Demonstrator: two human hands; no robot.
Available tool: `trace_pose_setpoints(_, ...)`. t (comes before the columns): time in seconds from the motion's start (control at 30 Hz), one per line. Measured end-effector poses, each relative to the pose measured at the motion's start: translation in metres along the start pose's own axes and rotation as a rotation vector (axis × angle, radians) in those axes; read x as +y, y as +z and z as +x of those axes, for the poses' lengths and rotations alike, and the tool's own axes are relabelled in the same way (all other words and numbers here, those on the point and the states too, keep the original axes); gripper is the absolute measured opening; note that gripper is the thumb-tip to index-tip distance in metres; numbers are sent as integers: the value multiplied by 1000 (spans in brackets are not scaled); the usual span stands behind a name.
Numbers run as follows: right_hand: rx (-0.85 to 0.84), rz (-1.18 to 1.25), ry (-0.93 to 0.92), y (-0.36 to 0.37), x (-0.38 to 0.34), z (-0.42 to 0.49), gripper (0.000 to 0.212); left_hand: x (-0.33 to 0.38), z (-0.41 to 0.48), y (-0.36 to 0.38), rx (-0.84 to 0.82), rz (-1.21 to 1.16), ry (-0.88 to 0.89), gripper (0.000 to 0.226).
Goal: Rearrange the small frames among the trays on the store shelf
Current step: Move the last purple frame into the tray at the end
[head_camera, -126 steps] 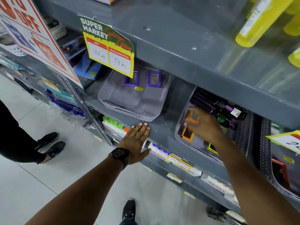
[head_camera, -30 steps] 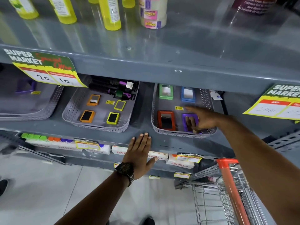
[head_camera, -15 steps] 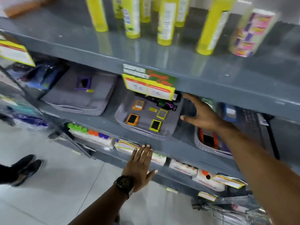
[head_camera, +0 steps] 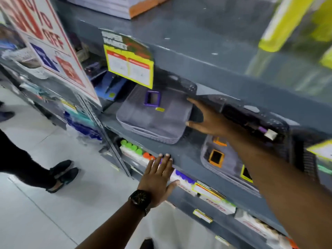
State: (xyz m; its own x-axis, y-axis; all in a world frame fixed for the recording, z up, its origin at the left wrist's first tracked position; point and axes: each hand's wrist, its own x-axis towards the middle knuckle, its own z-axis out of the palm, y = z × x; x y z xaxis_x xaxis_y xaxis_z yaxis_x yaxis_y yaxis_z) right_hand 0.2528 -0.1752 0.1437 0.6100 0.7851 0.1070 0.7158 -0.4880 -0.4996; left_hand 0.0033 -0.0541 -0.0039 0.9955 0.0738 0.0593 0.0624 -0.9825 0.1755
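Left tray (head_camera: pixel 154 126) at the shelf (head_camera: pixel 186 155) front edge holds one purple frame (head_camera: pixel 152 98) near its back edge. My left hand (head_camera: pixel 158 178) lies flat, fingers together, on the shelf lip, empty. My right hand (head_camera: pixel 206 121) hovers spread by that tray's right edge, nothing visible in it. Middle tray (head_camera: pixel 231 168) keeps orange frames (head_camera: pixel 216 158) and a yellow frame (head_camera: pixel 246 174). Likely step: reaching into the left tray; next, pinch the purple one.
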Motion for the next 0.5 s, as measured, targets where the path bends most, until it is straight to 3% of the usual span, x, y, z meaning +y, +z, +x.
trace_pose_setpoints(0.23, -82, -116, -97, 69, -25, 117, 93, -50, 23, 1, 107, -75, 10, 69)
trace_pose_setpoints(0.4, -253, -155, -33, 97, -28, 175, 100, -63, 24, 6, 130, -41, 77, 68)
trace_pose_setpoints(0.5, -239, -168, -21, 108, -26, 195, 102, -64, 24, 9, 117, -32, 87, 69)
